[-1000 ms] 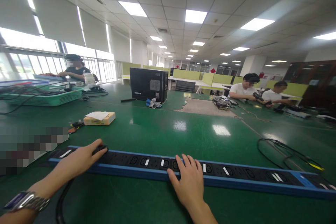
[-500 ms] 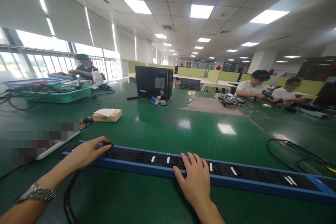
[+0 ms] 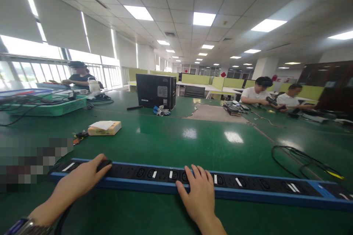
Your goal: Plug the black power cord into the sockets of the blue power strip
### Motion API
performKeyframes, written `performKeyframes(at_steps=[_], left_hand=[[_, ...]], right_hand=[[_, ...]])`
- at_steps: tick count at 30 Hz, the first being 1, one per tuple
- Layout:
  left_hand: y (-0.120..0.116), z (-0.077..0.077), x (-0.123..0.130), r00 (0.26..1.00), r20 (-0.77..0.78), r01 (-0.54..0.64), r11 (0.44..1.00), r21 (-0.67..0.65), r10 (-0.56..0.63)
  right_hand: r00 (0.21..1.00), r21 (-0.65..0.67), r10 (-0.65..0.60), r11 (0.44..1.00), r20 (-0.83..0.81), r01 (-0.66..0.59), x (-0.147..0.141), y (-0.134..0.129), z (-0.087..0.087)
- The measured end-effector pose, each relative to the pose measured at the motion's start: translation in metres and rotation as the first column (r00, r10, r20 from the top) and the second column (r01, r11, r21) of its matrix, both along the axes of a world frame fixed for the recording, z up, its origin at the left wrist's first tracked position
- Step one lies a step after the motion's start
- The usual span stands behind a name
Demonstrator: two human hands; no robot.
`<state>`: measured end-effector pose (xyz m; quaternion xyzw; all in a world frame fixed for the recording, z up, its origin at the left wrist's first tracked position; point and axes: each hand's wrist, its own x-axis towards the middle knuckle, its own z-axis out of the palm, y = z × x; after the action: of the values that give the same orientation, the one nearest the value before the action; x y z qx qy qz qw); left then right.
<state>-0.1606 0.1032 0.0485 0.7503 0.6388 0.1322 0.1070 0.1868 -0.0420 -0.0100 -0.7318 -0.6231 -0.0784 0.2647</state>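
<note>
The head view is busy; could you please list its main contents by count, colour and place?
Long straight power strip: one, blue and black, foreground
Glossy tabletop: one, green, beneath it
Boxy computer tower: one, black, far centre
Crumpled gloves: count unclear, blue and grey, before tower
Rectangular soft pack: one, yellow, left
Perforated plastic basket: one, green, far left
Looped thin cable: count unclear, black, right
Seated people: three, dark or white clothing, background
Left hand: one, bare, holding black plug-like piece
Right hand: one, bare, on strip
</note>
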Motion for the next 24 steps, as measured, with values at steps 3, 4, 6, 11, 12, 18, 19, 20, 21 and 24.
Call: performKeyframes(at_steps=[3, 4, 6, 11, 12, 18, 19, 20, 21, 24], left_hand=[[0.005, -0.007, -0.004, 1.0, -0.013, 0.026, 0.999, -0.043, -0.027], [0.007, -0.011, -0.007, 1.0, -0.013, 0.022, 0.999, -0.04, -0.023], [0.009, -0.018, -0.011, 1.0, 0.004, 0.016, 1.0, -0.023, -0.016], [0.012, -0.028, -0.017, 1.0, 0.02, 0.007, 1.0, -0.026, -0.007], [0.012, -0.029, -0.017, 1.0, 0.026, 0.008, 1.0, -0.028, -0.007], [0.01, -0.03, -0.015, 0.996, 0.089, -0.016, 1.0, -0.012, 0.017], [0.009, -0.03, -0.014, 0.996, 0.088, -0.023, 1.0, -0.01, 0.024], [0.009, -0.03, -0.014, 0.996, 0.086, -0.025, 1.0, -0.012, 0.026], [0.009, -0.03, -0.013, 0.996, 0.083, -0.027, 1.0, -0.013, 0.028], [0.007, -0.028, -0.012, 0.997, 0.075, -0.026, 1.0, -0.004, 0.027]], right_hand=[[1.0, -0.004, 0.004, 1.0, -0.021, -0.004, 0.0, 0.0, -0.001], [1.0, -0.004, 0.006, 1.0, -0.026, -0.006, 0.0, 0.0, -0.001], [0.999, 0.0, 0.008, 1.0, -0.031, -0.008, 0.0, 0.001, -0.001], [1.0, 0.007, 0.008, 1.0, -0.023, -0.008, 0.0, 0.0, -0.001], [1.0, 0.003, 0.011, 1.0, -0.024, -0.011, 0.0, -0.001, -0.001], [0.999, -0.017, 0.034, 0.999, -0.036, -0.034, 0.001, -0.006, 0.001], [0.999, -0.01, 0.035, 0.999, -0.037, -0.035, 0.001, -0.006, 0.001], [0.999, -0.004, 0.035, 0.999, -0.039, -0.035, 0.0, -0.006, 0.001], [0.999, -0.003, 0.034, 0.999, -0.042, -0.034, 0.0, -0.006, 0.001], [0.998, -0.015, 0.03, 0.999, -0.051, -0.031, 0.0, -0.006, 0.0]])
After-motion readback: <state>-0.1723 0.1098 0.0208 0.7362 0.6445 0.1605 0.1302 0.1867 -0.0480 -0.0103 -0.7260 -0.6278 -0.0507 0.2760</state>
